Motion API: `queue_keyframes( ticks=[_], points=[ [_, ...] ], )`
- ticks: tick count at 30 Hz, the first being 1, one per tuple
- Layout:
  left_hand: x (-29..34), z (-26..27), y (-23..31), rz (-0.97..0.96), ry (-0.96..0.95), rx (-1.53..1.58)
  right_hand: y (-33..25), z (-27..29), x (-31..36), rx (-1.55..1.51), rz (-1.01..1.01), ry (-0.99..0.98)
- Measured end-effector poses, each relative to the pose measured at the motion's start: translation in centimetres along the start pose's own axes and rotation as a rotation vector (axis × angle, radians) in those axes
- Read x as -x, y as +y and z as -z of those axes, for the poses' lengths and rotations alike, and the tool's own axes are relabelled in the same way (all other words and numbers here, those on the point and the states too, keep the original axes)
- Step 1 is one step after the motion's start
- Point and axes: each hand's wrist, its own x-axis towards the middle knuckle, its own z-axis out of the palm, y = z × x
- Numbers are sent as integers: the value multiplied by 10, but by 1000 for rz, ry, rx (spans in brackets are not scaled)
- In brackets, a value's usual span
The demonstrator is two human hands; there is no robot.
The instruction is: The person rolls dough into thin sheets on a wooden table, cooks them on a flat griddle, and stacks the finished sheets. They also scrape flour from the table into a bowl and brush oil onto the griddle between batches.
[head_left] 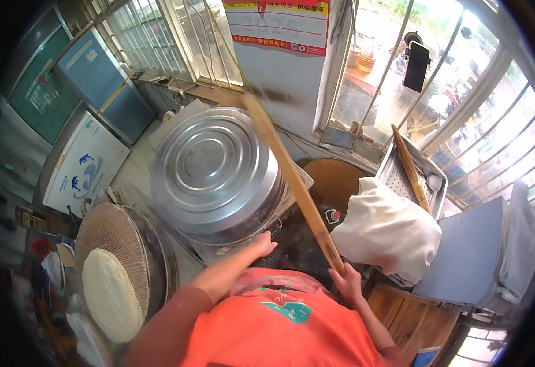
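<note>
My right hand (348,284) is closed round the lower end of a long wooden stick (297,182). The stick slants up and away to the left, passing the right side of a big round metal lid (206,165). That lid covers a wide round pan on the worktop. My left hand (263,244) is closed beside a dark handle (273,227) at the pan's near rim; whether its fingers grip the handle is hidden. Off to the left, a flat round of pale dough or flatbread (112,295) lies on a ribbed round board (109,238).
Right of the stick, a cream cloth (390,229) drapes over something hidden. Behind it stands a perforated metal tray (402,177) with a wooden stick across it. A brown round vessel (334,181) sits near the wall. Barred windows and a mounted phone (416,68) are at the right.
</note>
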Motion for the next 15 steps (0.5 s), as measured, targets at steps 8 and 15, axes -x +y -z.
queue_keyframes(
  ticks=[8,15],
  points=[
    [151,259,64,-113,211,376,21,97,22,356,-131,49],
    [167,462,64,-162,1522,-654,-74,172,-20,757,-135,-222]
  ],
)
